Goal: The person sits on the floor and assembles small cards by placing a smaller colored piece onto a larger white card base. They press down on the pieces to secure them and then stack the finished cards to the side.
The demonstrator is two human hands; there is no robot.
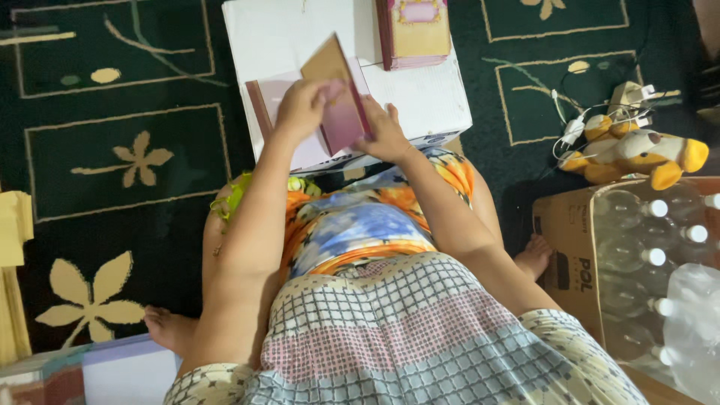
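The person sits cross-legged on a dark green carpet [127, 157] patterned with cream leaves, a low white box [300, 37] drawn up against the knees to serve as a work surface. The left hand [304, 105] is closed around a folded card [337, 94], thumb and fingers pinching its upper part so that the brown outer flap stands up and tilts away while the pink inner face turns toward the person. The right hand [386, 135] rests beside it, fingers curled against the card's lower right edge, seemingly steadying it against the box top so the fold can be opened or pressed; how firmly it grips I cannot tell, as the card hides the fingertips. Under the card lies a pale sheet with a dark strip [262, 109] along its left side. Further back on the box sits a neat stack of similar cards [416, 34], pink-edged with a yellow front, kept within easy reach. Off to the right, well apart from the hands, a yellow and orange plush toy [637, 154] lies by some white cables [577, 124], and a cardboard carton [570, 247] holds clear bottles with white caps [652, 255].
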